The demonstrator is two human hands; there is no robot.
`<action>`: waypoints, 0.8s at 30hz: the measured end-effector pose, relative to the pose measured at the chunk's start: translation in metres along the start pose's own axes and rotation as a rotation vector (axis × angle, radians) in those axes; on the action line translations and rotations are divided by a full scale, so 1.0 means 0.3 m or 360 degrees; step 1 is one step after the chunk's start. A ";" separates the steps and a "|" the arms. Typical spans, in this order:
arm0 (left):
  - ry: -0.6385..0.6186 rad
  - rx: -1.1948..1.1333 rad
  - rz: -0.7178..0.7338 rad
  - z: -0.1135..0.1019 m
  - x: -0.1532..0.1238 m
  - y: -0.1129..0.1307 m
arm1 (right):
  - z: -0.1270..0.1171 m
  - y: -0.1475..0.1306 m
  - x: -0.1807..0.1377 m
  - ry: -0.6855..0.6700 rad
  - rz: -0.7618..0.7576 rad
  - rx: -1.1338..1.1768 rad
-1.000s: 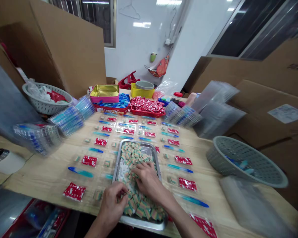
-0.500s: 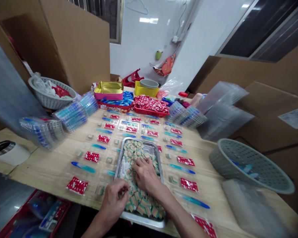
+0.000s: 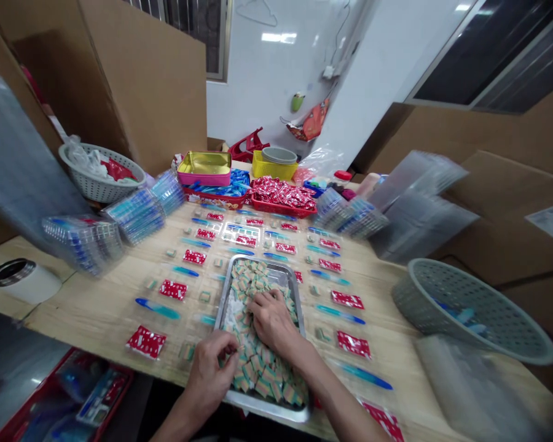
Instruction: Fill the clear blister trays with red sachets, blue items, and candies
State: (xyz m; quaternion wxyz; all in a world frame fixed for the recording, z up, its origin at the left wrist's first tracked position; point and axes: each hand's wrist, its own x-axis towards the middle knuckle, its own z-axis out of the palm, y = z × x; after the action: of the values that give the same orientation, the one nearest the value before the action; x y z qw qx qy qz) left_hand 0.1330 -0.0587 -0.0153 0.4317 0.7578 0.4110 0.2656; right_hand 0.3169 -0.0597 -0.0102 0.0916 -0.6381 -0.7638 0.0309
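Observation:
A metal tray (image 3: 223,288) full of small striped foam pieces (image 3: 258,377) sits in front of me, with some white bits along its left side. My left hand (image 3: 212,365) is over the tray's left rim, thumb and fingers closed in a pinch; what lies between them is too small to make out. Inside the tray, my right hand (image 3: 274,319) has its fingers bent down among the pieces, closed, with the tips hidden. Around the tray lie clear plastic packs holding blue pens (image 3: 159,308), red dotted packets (image 3: 146,342) and foam pieces.
At the back stand a red basket of red packets (image 3: 283,196) and a pink tin (image 3: 204,178). Grey baskets stand left (image 3: 99,184) and right (image 3: 511,344). Stacked clear packs (image 3: 136,215) flank the rows. A white cup (image 3: 25,285) is near the left edge.
The view has shifted slightly, so the table things sit a little further right. Both hands stay at the tray in nearly the same pose.

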 end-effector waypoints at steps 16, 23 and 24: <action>-0.0111 -0.0322 -0.0048 0.007 0.022 0.012 | -0.106 -0.064 -0.138 0.0003 0.0208 0.1290; -0.0231 -0.0244 -0.0004 0.016 0.006 0.029 | -0.084 -0.089 -0.210 0.0203 0.0535 0.1253; -0.0247 -0.0259 -0.0012 0.020 0.008 0.021 | -0.084 -0.091 -0.217 0.0258 0.0567 0.1252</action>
State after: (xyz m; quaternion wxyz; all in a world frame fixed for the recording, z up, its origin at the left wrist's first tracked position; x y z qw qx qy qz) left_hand 0.1412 -0.0609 -0.0126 0.5233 0.7369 0.3562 0.2372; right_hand 0.3061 -0.1304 0.0124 0.3803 -0.6770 -0.5622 0.2845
